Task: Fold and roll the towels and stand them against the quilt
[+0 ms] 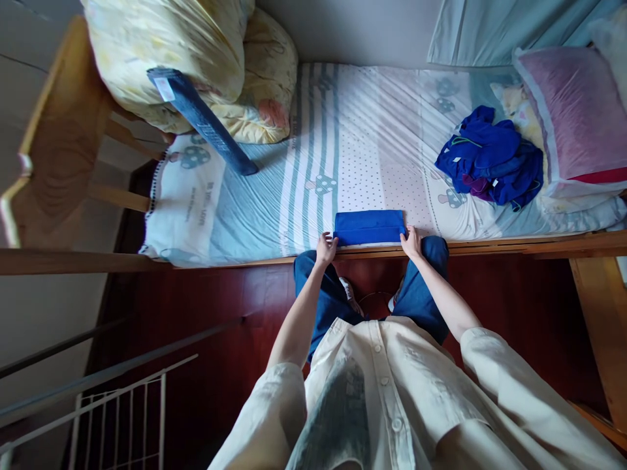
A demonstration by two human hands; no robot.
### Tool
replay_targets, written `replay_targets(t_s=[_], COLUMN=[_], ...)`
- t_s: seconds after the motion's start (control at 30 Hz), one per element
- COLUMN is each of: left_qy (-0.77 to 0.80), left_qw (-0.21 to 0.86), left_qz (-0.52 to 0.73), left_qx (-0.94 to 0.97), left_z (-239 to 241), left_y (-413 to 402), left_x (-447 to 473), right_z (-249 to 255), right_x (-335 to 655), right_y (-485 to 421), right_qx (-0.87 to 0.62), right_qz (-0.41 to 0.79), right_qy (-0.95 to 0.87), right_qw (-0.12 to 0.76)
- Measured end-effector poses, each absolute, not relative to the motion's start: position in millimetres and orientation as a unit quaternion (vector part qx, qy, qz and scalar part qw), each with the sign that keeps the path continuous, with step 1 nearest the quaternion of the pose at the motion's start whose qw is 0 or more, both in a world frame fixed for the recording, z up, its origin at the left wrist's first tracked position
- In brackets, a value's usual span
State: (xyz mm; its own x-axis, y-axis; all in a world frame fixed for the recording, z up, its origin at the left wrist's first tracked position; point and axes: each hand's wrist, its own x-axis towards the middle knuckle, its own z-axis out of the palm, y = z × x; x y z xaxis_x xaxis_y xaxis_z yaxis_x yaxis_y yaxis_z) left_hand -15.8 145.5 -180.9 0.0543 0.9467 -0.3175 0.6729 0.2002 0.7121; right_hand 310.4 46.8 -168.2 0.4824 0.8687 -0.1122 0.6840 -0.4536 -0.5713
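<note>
A blue garment [369, 228], folded into a flat, neat rectangle, lies on the near edge of the bed in front of my knees. A crease runs along its length. My left hand [326, 249] is at its left near corner, fingers curled in and gripping the edge. At the opposite end, my right hand [411, 242] pinches the right near corner between thumb and fingers. What kind of garment it is does not show in its folded state.
A crumpled pile of blue clothes [494, 160] lies to the right, beside a pink pillow [573, 117]. On the left, a rolled dark-blue bundle [206, 124] leans against a yellow quilt [171, 46]. The bed's wooden rail [519, 246] runs along the front; a white metal rack [117, 418] stands lower left.
</note>
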Motion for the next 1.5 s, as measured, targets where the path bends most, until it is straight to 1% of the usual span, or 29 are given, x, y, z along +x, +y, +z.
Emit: replay_targets(t_s=[0.07, 0.13, 0.3, 0.43, 0.67, 0.77, 0.93, 1.07, 1.3, 1.4, 1.5], left_qy=[0.628, 0.575, 0.465, 0.454, 0.453, 0.45, 0.445, 0.434, 0.437, 0.476, 0.534], left_qw=[0.343, 0.299, 0.254, 0.221, 0.187, 0.196, 0.241, 0.27, 0.294, 0.325, 0.361], left_qz=[0.184, 0.168, 0.062, 0.003, -0.035, -0.042, -0.016, 0.001, -0.015, 0.021, 0.083], left_qx=[0.673, 0.743, 0.846, 0.863, 0.871, 0.87, 0.863, 0.859, 0.85, 0.817, 0.76], left_z=[-175.4, -170.5, -166.0, -169.4, -173.3, -175.3, -177.3, -173.7, -158.7, -153.0, -150.8], left_y=[141.8, 139.1, 134.4, 131.3, 138.2, 144.0, 145.1, 134.2, 123.5, 130.2, 138.8], left_x=[-18.8, -17.8, 1.5, 13.9, 14.6, 14.0, 9.9, 1.5, -12.2, -14.0, -13.8], right_z=[-161.8, -156.0, -149.1, -150.0, -165.1, -172.0, -172.6, -163.8, -146.0, -142.8, -145.2], right_x=[305.2, 299.9, 291.0, 289.5, 297.1, 300.7, 303.7, 302.7, 304.9, 310.1, 315.6], right_y=[39.6, 34.1, 29.0, 31.4, 44.4, 50.1, 50.8, 42.8, 30.8, 34.9, 43.0], right_qx=[-0.797, -0.763, -0.718, -0.72, -0.707, -0.709, -0.717, -0.715, -0.73, -0.76, -0.777], right_qz=[0.17, 0.167, 0.182, 0.173, 0.156, 0.16, 0.183, 0.212, 0.266, 0.295, 0.311], right_qy=[-0.53, -0.586, -0.662, -0.671, -0.69, -0.687, -0.669, -0.663, -0.627, -0.572, -0.527], right_qw=[0.235, 0.216, 0.112, 0.037, -0.015, 0.009, 0.064, 0.067, 0.063, 0.092, 0.149])
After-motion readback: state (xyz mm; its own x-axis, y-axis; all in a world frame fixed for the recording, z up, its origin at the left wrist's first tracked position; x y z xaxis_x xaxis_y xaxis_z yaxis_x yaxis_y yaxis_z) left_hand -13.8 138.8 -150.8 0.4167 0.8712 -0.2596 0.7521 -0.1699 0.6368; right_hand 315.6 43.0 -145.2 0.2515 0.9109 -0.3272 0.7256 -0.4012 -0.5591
